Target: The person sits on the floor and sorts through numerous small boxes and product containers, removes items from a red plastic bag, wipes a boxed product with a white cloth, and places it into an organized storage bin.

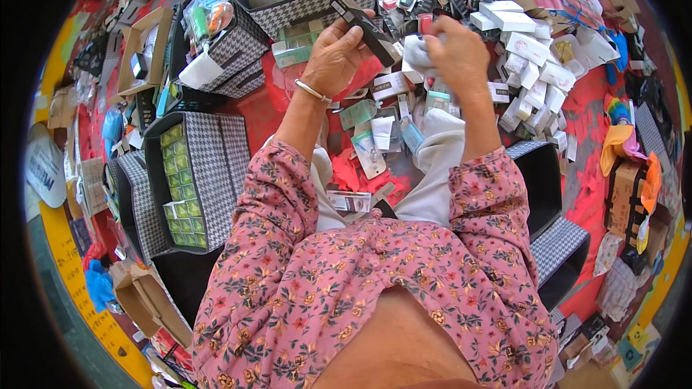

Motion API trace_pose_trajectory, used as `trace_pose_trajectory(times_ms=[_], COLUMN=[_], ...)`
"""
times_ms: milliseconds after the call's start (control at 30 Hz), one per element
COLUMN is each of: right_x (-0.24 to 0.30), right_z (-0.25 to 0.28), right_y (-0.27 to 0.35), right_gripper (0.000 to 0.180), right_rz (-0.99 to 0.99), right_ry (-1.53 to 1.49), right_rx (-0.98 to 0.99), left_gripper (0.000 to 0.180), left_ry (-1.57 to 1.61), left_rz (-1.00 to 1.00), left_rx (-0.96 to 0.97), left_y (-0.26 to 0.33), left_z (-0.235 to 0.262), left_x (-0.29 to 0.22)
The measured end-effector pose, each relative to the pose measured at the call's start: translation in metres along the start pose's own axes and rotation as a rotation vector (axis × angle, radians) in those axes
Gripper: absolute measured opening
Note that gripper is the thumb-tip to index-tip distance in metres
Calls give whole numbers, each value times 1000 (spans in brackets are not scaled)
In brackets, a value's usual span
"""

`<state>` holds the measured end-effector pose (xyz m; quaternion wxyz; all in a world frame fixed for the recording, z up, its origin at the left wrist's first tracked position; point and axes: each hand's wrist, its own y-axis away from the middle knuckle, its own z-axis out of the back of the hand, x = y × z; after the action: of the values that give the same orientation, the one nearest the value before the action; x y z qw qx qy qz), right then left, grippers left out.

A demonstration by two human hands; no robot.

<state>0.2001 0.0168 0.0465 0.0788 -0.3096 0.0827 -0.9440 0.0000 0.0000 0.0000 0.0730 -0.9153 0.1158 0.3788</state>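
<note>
My left hand (333, 54) grips a long, slim black box (365, 31) between thumb and fingers, tilted over the pile in front of me. Close by on the right, my right hand (455, 47) is curled and smeared by motion. Its fingers close on a crumpled whitish cloth (418, 55), near the lower end of the black box. Below the hands, small boxes and packets lie between my legs, among them a clear packet with a white card (369, 151). A white box (349, 201) rests by my lap.
Houndstooth bins stand around me; one bin (216, 173) at left holds green packets. Another bin (310, 9) ahead holds assorted boxes. Many small white boxes (530, 47) are heaped at front right on a red sheet (577, 194). An open cardboard box (144, 295) lies at lower left.
</note>
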Motion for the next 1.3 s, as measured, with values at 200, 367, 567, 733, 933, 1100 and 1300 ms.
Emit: trace_pose_trajectory(times_ms=[200,367,567,733,933,1100,1300], right_x=[2,24,42,54,13,-136,-323], right_z=[-6,-14,-39,-27,35,95,104], right_y=[-12,9,-11,6,-7,83,288], right_gripper=[51,53,41,35,34,37,33], right_rz=[-43,187,-72,-144,-181,-256,-759], right_ry=[-332,-130,-444,-587,-885,-448,389], right_rx=[135,223,-25,-264,-423,-255,-229], left_gripper=[34,25,68,59,46,40,39], left_ry=[207,82,75,-433,-294,-309,-363], left_rz=[10,86,202,252,286,365,404], left_rx=[-42,-32,241,-129,-149,-220,-306], left_y=[2,2,-2,11,13,18,30], left_z=[-2,-10,9,7,45,56,57], left_x=[-12,15,11,17,11,10,11])
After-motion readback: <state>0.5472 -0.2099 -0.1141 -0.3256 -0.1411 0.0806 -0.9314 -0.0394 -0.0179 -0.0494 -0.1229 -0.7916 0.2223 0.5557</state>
